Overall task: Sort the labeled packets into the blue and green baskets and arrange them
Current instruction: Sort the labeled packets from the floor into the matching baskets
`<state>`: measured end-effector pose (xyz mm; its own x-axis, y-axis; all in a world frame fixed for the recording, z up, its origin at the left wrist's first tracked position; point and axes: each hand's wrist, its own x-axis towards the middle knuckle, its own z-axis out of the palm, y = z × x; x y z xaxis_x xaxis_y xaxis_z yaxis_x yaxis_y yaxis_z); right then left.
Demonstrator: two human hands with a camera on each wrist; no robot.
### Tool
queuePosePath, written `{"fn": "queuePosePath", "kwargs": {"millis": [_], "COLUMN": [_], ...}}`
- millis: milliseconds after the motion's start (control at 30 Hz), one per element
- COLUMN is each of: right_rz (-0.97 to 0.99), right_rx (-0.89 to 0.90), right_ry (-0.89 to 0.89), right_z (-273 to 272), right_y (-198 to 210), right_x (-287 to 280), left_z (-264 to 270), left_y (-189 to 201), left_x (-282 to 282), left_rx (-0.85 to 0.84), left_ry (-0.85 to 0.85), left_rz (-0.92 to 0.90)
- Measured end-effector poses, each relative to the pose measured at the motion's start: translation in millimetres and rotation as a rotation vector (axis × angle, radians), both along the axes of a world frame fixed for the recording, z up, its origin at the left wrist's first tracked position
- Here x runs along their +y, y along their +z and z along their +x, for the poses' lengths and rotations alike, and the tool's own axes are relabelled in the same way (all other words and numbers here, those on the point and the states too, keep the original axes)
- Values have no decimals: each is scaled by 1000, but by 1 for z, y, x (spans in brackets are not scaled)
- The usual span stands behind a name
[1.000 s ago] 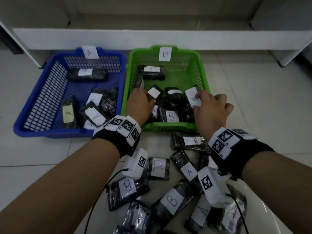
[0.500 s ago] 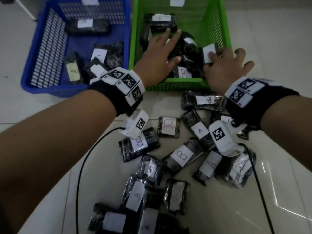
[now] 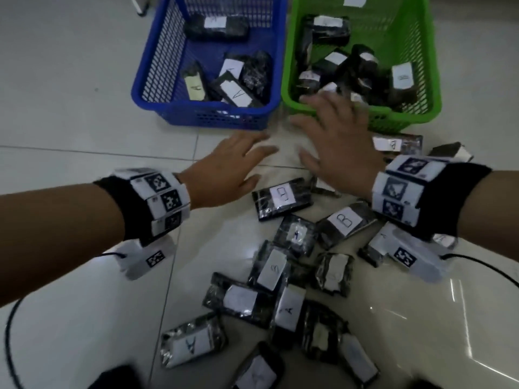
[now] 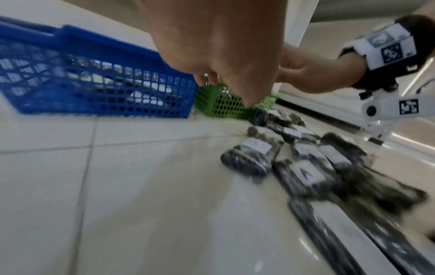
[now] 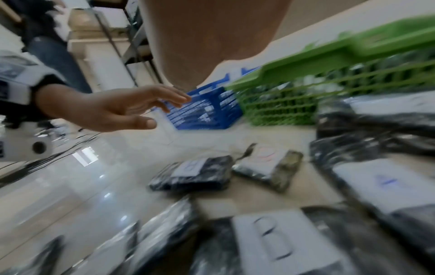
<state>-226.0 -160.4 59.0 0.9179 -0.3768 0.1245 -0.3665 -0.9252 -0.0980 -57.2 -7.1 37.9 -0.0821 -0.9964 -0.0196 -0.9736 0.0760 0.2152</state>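
A blue basket (image 3: 146, 88) with several A-labelled dark packets stands on the floor, left of a green basket (image 3: 432, 80) with several B-labelled packets. Many more labelled packets lie scattered on the tiles below them. Nearest the hands is a packet marked B (image 3: 282, 198). My left hand (image 3: 227, 167) hovers over bare floor in front of the blue basket, fingers spread and holding nothing. My right hand (image 3: 334, 136) hangs just before the green basket's front wall, fingers straight and empty. The left hand (image 5: 132, 109) shows flat and open in the right wrist view.
The floor is glossy white tile (image 3: 70, 108). A black cable (image 3: 16, 318) trails from my left wrist camera, another (image 3: 483, 265) from the right one. A white shelf leg (image 3: 137, 7) stands behind the blue basket. Someone's trouser leg (image 5: 54, 57) is visible at the far left.
Both hands have drawn back out of the green basket toward me, over the floor by the scattered packets. The head view has tilted down, showing more of the pile.
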Motion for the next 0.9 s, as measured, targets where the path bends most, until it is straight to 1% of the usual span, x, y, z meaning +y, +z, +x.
{"fn": "queuePosePath", "kwargs": {"millis": [100, 167, 233, 333, 400, 467, 600, 733, 800, 900], "right_rz": [125, 155, 198, 299, 260, 163, 59, 5, 65, 248], "right_rx": [47, 113, 179, 284, 434, 528, 641, 673, 681, 695], "right_ry": [178, 307, 432, 557, 626, 677, 643, 552, 495, 354], "right_z": [6, 7, 8, 10, 9, 8, 2, -7, -10, -8], "right_y": [-9, -14, -18, -24, -30, -32, -41, -46, -50, -51], "right_x": [54, 87, 113, 143, 158, 171, 188, 194, 198, 205], "left_z": [1, 0, -2, -8, -13, -22, -44, -59, -60, -52], "left_y": [-4, -8, -12, -16, -20, -22, -24, -26, -25, -22], "left_x": [53, 91, 125, 165, 187, 203, 211, 203, 199, 194], "left_rx": [-33, -33, -46, -113, -145, -156, -251, -329, -337, -308], "left_ry": [-59, -116, -205, -391, -446, -433, -348, -351, -358, -377], "left_rz": [54, 105, 178, 294, 350, 394, 553, 597, 640, 643]}}
